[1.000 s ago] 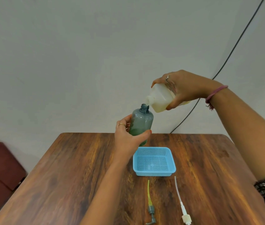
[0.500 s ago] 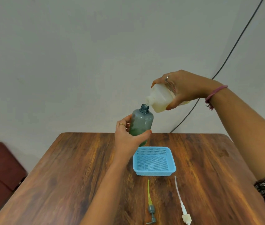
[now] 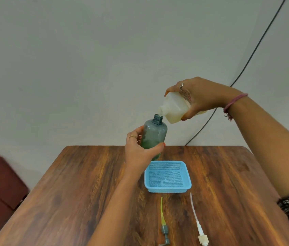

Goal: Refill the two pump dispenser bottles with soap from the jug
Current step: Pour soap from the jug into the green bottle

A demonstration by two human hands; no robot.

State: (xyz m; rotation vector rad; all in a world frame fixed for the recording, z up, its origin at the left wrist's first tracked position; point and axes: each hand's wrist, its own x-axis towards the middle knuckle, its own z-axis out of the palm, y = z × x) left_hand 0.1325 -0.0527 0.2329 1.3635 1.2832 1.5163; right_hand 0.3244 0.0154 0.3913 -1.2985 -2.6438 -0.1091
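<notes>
The jug [image 3: 175,109] is made of cloudy white plastic with flat sides and a short round neck. It is tipped over, with its mouth just above the open top of a bottle [image 3: 154,135]. Pale yellow soap sits inside the jug. The right hand [image 3: 202,96] holds the jug up in the air, and its fingers [image 3: 186,93] are wrapped tight around the jug's body. There is a ring on one finger and a pink band [image 3: 235,102] on the wrist.

The bottle is round, smooth and see-through grey, with a ridged screw neck. Green soap shows in its lower part. The left hand [image 3: 140,151] holds it up above the desk [image 3: 69,192], tilted a little, with its fingers [image 3: 157,147] curled around the bottom half.

The desk is brown wood with dark streaks. On it sits a blue plastic basket [image 3: 168,189] with tiny holes all over. Near the front edge lie two pumps, apart from each other: a grey pump [image 3: 164,231] with a thin yellow tube, and a white pump [image 3: 202,240] with a long white tube. A black wire [image 3: 253,50] runs down the plain wall.
</notes>
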